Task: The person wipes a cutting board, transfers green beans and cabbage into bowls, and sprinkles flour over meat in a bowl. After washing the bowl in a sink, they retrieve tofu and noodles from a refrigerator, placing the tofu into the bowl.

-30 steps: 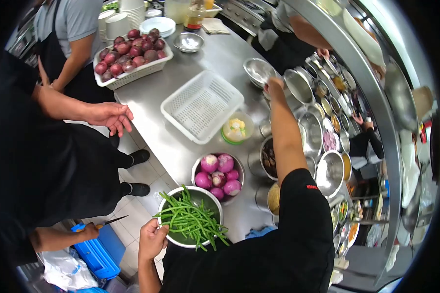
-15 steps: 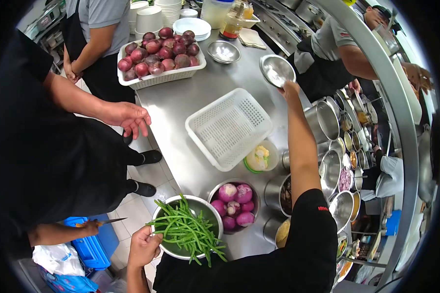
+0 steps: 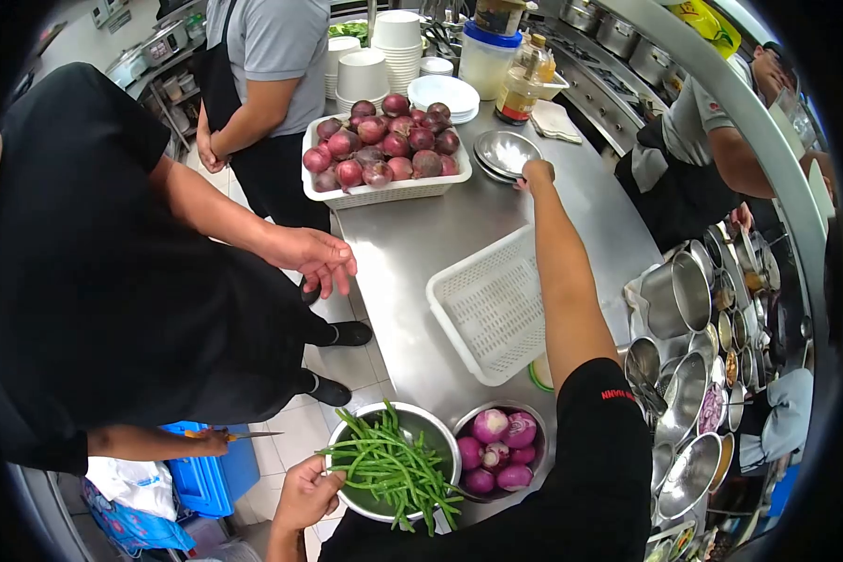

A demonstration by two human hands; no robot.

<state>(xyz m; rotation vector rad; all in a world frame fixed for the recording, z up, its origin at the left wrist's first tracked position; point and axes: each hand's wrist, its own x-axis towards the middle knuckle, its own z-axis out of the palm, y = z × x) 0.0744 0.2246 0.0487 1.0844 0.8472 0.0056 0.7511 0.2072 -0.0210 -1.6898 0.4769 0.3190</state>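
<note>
My left hand (image 3: 306, 494) grips the rim of a steel bowl (image 3: 445, 442) at the bottom centre, and green beans (image 3: 393, 468) lie in it and over its near rim. Stretched far forward, my right hand (image 3: 536, 174) holds the edge of a small metal bowl (image 3: 506, 152), which sits over another metal bowl. Below my right forearm is an empty white basket (image 3: 487, 304), partly covered by the arm. Peeled purple onions (image 3: 478, 480) fill a steel pot (image 3: 545, 440) right of the beans.
A white basket (image 3: 384, 195) of unpeeled red onions stands at the table's (image 3: 384, 244) far left. A co-worker on the left holds a knife (image 3: 253, 435) low down and extends an open hand (image 3: 314, 255). Steel pots (image 3: 679, 295) crowd the right. Other people stand at the far side.
My right hand has carried the small metal bowl left over the other bowl. The view has shifted, so the table contents appear farther right. My left hand still holds the bean bowl.
</note>
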